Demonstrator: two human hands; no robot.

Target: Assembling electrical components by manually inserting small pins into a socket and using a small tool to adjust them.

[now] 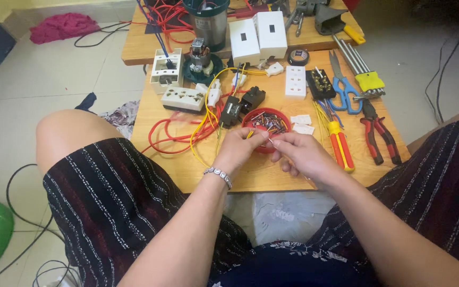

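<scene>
My left hand (pixel 238 149) and my right hand (pixel 304 154) meet over the front of a low wooden table (pixel 251 175). Between their fingertips they pinch a thin yellow wire (pixel 208 125) that runs back to a tangle of red and yellow wires (pixel 179 135). Just behind the fingers sits a small red bowl (pixel 251 119) holding several small screws and bits. A silver bracelet (pixel 219 174) is on my left wrist. What the right fingertips hold besides the wire end is too small to tell.
On the table lie a red-and-yellow screwdriver (pixel 341 146), red-handled pliers (pixel 378 133), blue scissors (pixel 343 90), hex keys (pixel 359 66), white socket plates (pixel 296 81), a white power strip (pixel 183 99) and black switch parts (pixel 243 103). My knees flank the table.
</scene>
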